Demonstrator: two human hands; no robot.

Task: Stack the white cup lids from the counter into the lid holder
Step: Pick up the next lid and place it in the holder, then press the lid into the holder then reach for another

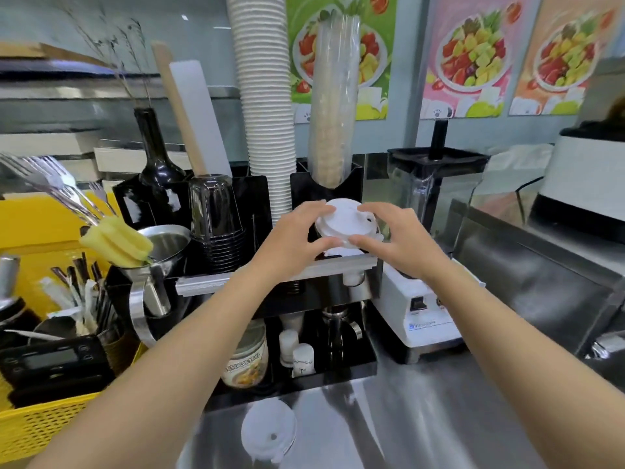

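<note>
Both of my hands hold a small stack of white cup lids (343, 223) over the right front compartment of the black lid holder (338, 275). My left hand (292, 242) grips the stack's left edge with thumb below and fingers above. On the right edge sits my right hand (397, 242), gripping the same way. The stack is tilted slightly and its bottom is partly hidden by my thumbs. More white lids (269, 434) lie in a blurred pile on the steel counter (422, 418) near the front edge.
Tall stacks of white paper cups (267, 113) and clear cups (333, 106) rise from the holder behind my hands. A white blender base (422, 316) stands right of it. Left are black cups (216, 225), a steel funnel (162, 245) and a yellow basket (37, 424).
</note>
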